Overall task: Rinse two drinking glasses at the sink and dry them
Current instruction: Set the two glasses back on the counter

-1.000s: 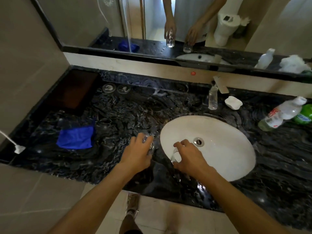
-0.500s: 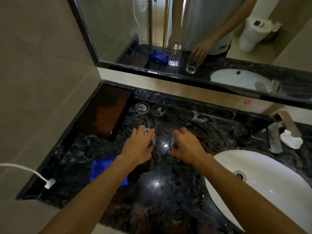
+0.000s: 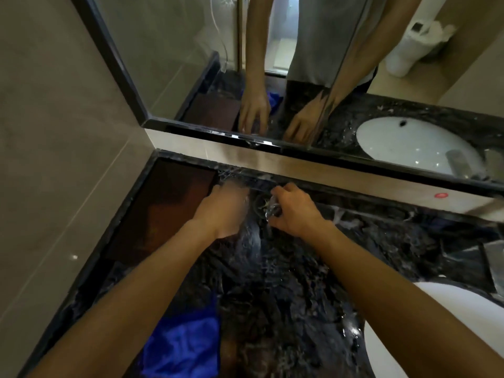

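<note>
The black marble counter [image 3: 286,282] ends at a beige wall [image 3: 54,132] on the left. At the back it meets a pale strip [image 3: 327,170] under the mirror [image 3: 177,50]. Both hands are deep in that back left corner, close to the strip, with bare counter behind them toward the person. The white sink [image 3: 381,358] is well apart at the lower right, partly covered by the right forearm.

A brown tray [image 3: 163,211] fills the corner just left of the left hand [image 3: 223,211]. A blue cloth [image 3: 185,347] lies near the front edge, under the left forearm. A small red dot [image 3: 441,195] sits on the strip to the right.

The right hand [image 3: 296,214] has its fingers curled round a clear glass [image 3: 272,209], held low over the counter. Between the hands lies a dark round ring [image 3: 259,201]; what it is I cannot tell.

The left hand's fingers are blurred by motion, with a faint clear smear at their tips. I cannot tell whether they hold the second glass. The sink's far side is cut off.
</note>
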